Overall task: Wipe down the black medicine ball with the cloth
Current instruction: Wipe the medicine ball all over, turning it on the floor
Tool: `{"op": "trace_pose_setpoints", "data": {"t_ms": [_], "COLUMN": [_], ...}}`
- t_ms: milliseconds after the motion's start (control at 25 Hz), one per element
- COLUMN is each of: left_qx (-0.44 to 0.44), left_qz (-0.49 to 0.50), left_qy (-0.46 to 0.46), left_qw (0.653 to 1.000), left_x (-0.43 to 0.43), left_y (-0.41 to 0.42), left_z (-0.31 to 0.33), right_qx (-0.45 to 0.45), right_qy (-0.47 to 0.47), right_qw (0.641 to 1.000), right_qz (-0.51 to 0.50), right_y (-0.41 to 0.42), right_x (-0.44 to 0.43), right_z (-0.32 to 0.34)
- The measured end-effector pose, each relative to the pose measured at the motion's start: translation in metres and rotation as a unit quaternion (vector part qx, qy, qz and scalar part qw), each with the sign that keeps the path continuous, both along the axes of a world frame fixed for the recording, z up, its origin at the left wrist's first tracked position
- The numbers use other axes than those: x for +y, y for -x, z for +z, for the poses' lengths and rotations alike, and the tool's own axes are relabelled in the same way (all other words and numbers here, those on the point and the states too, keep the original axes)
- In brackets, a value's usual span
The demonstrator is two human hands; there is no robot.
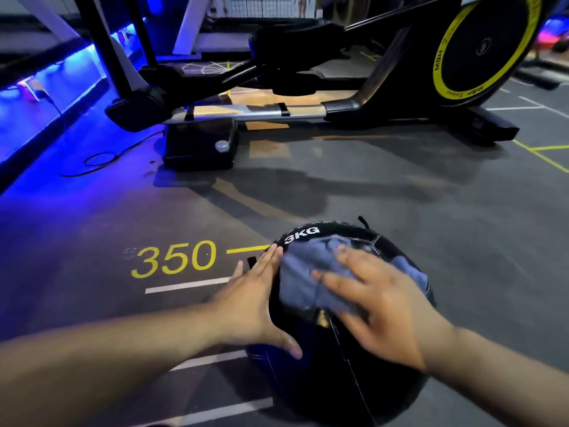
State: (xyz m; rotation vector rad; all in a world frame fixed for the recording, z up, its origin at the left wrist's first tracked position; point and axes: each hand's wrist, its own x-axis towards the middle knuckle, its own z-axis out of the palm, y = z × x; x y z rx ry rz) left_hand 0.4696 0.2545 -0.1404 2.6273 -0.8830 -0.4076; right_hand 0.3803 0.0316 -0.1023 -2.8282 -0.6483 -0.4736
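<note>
The right hand (pixel 374 306) lies flat and open on a blue cloth (pixel 308 272) atop the black ball (pixel 338 365). The left hand (pixel 255 303), open too, braces the ball's left side on the grey floor (pixel 431 226).

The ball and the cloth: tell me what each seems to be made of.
Medicine ball: looks like black synthetic leather or vinyl, slightly glossy; stitched panel seams and a printed white "3KG" show. Leather or vinyl cannot be told apart.
Cloth: soft, matte grey-blue fabric, possibly microfibre; it crumples and drapes under the right hand.
</note>
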Motion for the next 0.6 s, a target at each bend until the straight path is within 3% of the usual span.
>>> {"op": "trace_pose_setpoints", "data": {"t_ms": [120,200,280,400,480,600], "left_qx": [0.008,0.001,-0.013,-0.025,-0.012,-0.005], "left_qz": [-0.019,-0.021,-0.027,-0.036,-0.024,-0.021], "left_qy": [-0.001,-0.005,0.004,0.012,0.01,-0.005], "left_qw": [1.0,1.0,1.0,0.999,1.0,1.0], "left_x": [-0.002,-0.005,-0.008,-0.016,-0.02,-0.019], "left_y": [-0.004,-0.001,0.006,0.015,0.016,0.01], "left_z": [-0.003,-0.001,0.004,0.01,0.013,0.012], "right_qx": [0.003,-0.01,-0.006,0.091,0.099,0.045], "right_qy": [0.089,0.033,-0.068,-0.129,-0.118,-0.076], "right_qw": [0.991,0.999,0.993,0.959,0.957,0.982], "right_qz": [0.1,0.036,-0.098,-0.234,-0.245,-0.17], "right_y": [0.011,-0.008,-0.036,-0.072,-0.075,-0.053], "right_x": [0.006,-0.002,-0.019,-0.049,-0.048,-0.02], "right_z": [-0.006,0.002,0.013,0.016,0.014,0.009]}}
